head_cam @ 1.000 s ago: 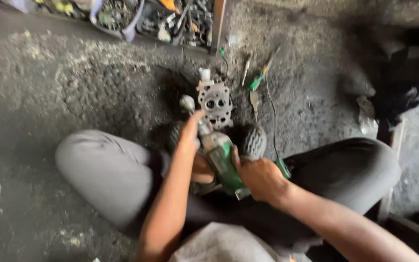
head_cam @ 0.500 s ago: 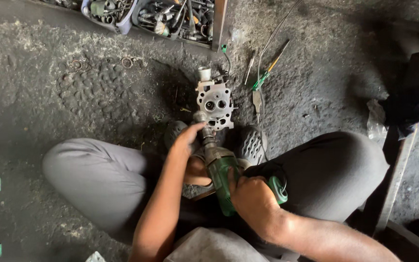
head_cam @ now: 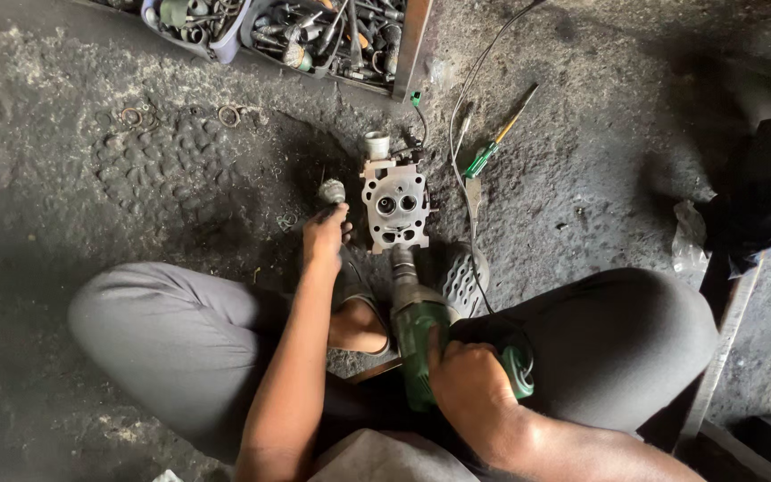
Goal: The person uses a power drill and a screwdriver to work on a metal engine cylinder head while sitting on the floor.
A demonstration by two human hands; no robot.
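Note:
I sit on a gritty floor with a grey metal cylinder head (head_cam: 394, 207) lying flat in front of my feet. My right hand (head_cam: 468, 386) grips a green power drill (head_cam: 418, 337), whose metal nose points at the near edge of the head. My left hand (head_cam: 325, 237) is off the drill and stretched forward, left of the head. Its bunched fingertips reach a small round metal part (head_cam: 331, 191); whether they hold it is not clear. A short metal cup (head_cam: 377, 143) stands just beyond the head.
Trays of tools and metal parts (head_cam: 332, 36) line the far edge. A green-handled screwdriver (head_cam: 491, 150) and a thin cable (head_cam: 457, 116) lie right of the head. Metal rings (head_cam: 227, 114) lie far left. A sandal (head_cam: 462, 282) sits by my foot, dark cloth (head_cam: 760, 219) at right.
My left hand has let go of the drill's front and moved forward and left to the small round part. The drill's nose now rests nearer the head's near edge.

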